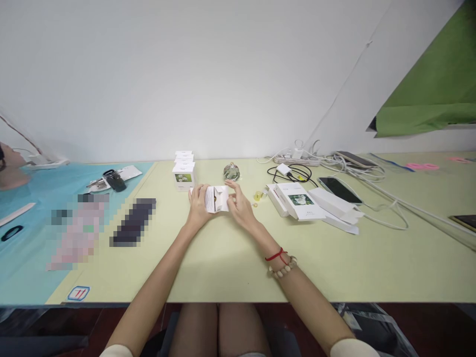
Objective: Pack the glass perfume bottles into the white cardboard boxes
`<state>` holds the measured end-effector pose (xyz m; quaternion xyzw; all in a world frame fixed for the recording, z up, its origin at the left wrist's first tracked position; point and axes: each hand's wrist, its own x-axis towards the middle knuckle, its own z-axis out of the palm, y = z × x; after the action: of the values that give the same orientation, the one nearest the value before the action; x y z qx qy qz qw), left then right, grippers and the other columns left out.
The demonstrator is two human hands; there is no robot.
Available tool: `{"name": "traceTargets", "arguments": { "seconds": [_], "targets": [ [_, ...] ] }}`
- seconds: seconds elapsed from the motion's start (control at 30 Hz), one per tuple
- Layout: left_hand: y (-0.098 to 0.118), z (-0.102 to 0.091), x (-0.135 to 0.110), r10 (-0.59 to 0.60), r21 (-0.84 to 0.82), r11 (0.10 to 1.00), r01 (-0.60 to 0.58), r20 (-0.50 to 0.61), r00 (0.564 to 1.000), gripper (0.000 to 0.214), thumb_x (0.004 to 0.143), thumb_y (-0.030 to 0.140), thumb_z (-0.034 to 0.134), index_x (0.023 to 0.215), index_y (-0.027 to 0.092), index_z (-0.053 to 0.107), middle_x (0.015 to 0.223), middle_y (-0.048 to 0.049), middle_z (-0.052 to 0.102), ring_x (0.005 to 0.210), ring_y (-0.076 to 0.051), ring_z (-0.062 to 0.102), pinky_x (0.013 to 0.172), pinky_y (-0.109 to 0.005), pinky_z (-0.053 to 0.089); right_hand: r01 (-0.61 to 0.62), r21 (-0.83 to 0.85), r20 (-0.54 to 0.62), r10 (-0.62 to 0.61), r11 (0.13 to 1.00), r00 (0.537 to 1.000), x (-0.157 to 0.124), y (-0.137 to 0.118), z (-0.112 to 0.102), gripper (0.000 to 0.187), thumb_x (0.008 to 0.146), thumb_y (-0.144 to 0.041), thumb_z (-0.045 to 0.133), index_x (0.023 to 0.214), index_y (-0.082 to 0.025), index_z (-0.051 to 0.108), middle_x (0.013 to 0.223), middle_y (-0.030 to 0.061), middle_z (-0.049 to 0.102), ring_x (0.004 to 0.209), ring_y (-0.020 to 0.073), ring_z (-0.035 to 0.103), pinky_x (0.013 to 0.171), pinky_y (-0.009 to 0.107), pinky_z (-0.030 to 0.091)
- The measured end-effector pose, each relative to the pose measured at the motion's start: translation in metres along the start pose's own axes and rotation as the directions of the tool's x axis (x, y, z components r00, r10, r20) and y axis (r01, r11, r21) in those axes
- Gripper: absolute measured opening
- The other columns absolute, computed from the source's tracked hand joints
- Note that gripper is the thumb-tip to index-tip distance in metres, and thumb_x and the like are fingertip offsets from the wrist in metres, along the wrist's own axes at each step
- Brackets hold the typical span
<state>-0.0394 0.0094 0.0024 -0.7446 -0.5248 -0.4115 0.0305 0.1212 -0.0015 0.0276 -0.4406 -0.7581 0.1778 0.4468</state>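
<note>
Holding the small white carton point(210, 201) between left hand point(199, 210) and right hand point(242, 206), at the pale yellow table point(215, 270), nearer to its back edge than to its front edge. Whether resting on the surface or lifted a little, not possible to judge.

With the left hand, clasping the carton around its left end, fingers bent over the far side. With the right hand, touching the right end, seemingly by the thumb, with forefinger stretched toward the back edge and apart from the thumb; whether pinching there, not possible to say.

Lying directly between both hands, long axis running left to right, about parallel to the table's front edge. Neither hand clearly nearer. In the gap of the carton, showing a gold-coloured piece point(214, 198), too small to name surely.

Toward the back edge, standing behind the hands: rounded glass bottle point(231, 172) and, left of it, row of white boxes point(183, 174). Just right of the right hand, small yellow cap-like piece point(258, 196); farther toward the right edge, flower-printed white carton point(290, 193).
</note>
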Motion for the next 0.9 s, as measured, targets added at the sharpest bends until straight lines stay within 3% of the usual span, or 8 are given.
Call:
{"name": "traceTargets", "arguments": {
  "seconds": [0.07, 0.13, 0.2, 0.27, 0.4, 0.53, 0.7, 0.9],
  "targets": [
    [0.0, 0.0, 0.0, -0.008, 0.014, 1.0, 0.008, -0.016, 1.0, 0.072, 0.058, 0.037, 0.068, 0.119, 0.018, 0.036, 0.117, -0.0123, 0.045, 0.113, -0.027, 0.04, 0.1, -0.041, 0.028, 0.118, -0.095, -0.011, -0.119, 0.988, 0.993, 0.0, -0.006, -0.002, 0.035, 0.082, -0.027, 0.041, 0.116, -0.025, 0.051, 0.131, 0.0064, 0.04, 0.106, 0.02, 0.05, 0.081, 0.033, 0.045],
    [0.002, 0.002, 0.0, -0.012, 0.031, 0.999, 0.013, -0.018, 1.0, 0.067, 0.062, 0.036, 0.065, 0.12, 0.018, 0.036, 0.117, -0.0128, 0.045, 0.114, -0.027, 0.04, 0.099, -0.042, 0.028, 0.219, -0.206, 0.019, -0.22, 0.954, 0.975, 0.001, -0.011, -0.002, 0.021, 0.08, -0.03, 0.048, 0.095, -0.025, 0.062, 0.132, 0.0046, 0.038, 0.117, 0.0225, 0.041, 0.097, 0.04, 0.034],
    [0.004, 0.004, 0.0, -0.008, 0.044, 0.999, 0.008, 0.003, 1.0, 0.065, 0.064, 0.035, 0.063, 0.12, 0.018, 0.036, 0.118, -0.0132, 0.045, 0.115, -0.027, 0.04, 0.1, -0.043, 0.025, 0.249, -0.286, 0.016, -0.255, 0.925, 0.967, 0.002, -0.012, -0.002, 0.013, 0.077, -0.03, 0.054, 0.082, -0.024, 0.064, 0.13, 0.005, 0.04, 0.119, 0.0245, 0.038, 0.105, 0.046, 0.018],
    [0.005, 0.005, 0.0, -0.002, 0.049, 0.999, 0.0, 0.024, 1.0, 0.065, 0.063, 0.035, 0.064, 0.12, 0.019, 0.036, 0.118, -0.0131, 0.045, 0.115, -0.027, 0.04, 0.101, -0.045, 0.023, 0.219, -0.322, -0.021, -0.238, 0.921, 0.971, 0.003, -0.01, -0.001, 0.012, 0.077, -0.032, 0.055, 0.079, -0.023, 0.062, 0.128, 0.006, 0.042, 0.119, 0.0248, 0.038, 0.106, 0.049, 0.01],
    [0.005, 0.006, 0.0, -0.02, 0.047, 0.999, 0.02, 0.008, 1.0, 0.068, 0.061, 0.034, 0.065, 0.12, 0.019, 0.036, 0.119, -0.0135, 0.044, 0.116, -0.028, 0.039, 0.1, -0.044, 0.024, 0.076, -0.28, -0.053, -0.095, 0.957, 0.994, 0.002, -0.001, 0.005, 0.02, 0.077, -0.042, 0.055, 0.077, -0.023, 0.059, 0.116, 0.0079, 0.048, 0.114, 0.0246, 0.04, 0.101, 0.049, 0.018],
    [0.004, 0.005, 0.0, -0.028, 0.041, 0.999, 0.027, 0.005, 1.0, 0.07, 0.06, 0.036, 0.067, 0.12, 0.018, 0.037, 0.119, -0.0135, 0.044, 0.115, -0.028, 0.039, 0.099, -0.042, 0.025, -0.106, -0.117, 0.035, 0.11, 0.987, 0.993, 0.003, 0.01, 0.012, 0.023, 0.078, -0.046, 0.052, 0.08, -0.023, 0.056, 0.095, 0.0043, 0.052, 0.1, 0.0217, 0.048, 0.094, 0.045, 0.03],
    [0.002, 0.002, 0.001, -0.055, 0.037, 0.998, 0.055, 0.014, 0.998, 0.074, 0.058, 0.039, 0.069, 0.12, 0.017, 0.036, 0.119, -0.0141, 0.044, 0.114, -0.028, 0.04, 0.095, -0.039, 0.029, -0.017, 0.134, 0.063, 0.008, 0.991, 0.998, 0.005, 0.015, 0.013, 0.023, 0.08, -0.036, 0.051, 0.099, -0.023, 0.051, 0.105, 0.0045, 0.049, 0.108, 0.0177, 0.045, 0.096, 0.035, 0.033],
    [0.001, 0.001, 0.003, -0.001, 0.019, 1.0, 0.0, 0.075, 0.997, 0.078, 0.055, 0.041, 0.071, 0.121, 0.019, 0.036, 0.12, -0.0121, 0.044, 0.113, -0.027, 0.041, 0.091, -0.037, 0.032, 0.099, 0.072, 0.064, -0.103, 0.992, 0.993, 0.002, 0.011, 0.011, 0.015, 0.079, -0.028, 0.051, 0.09, -0.022, 0.059, 0.119, 0.0072, 0.042, 0.122, 0.0215, 0.035, 0.1, 0.039, 0.03]
  ]
}}
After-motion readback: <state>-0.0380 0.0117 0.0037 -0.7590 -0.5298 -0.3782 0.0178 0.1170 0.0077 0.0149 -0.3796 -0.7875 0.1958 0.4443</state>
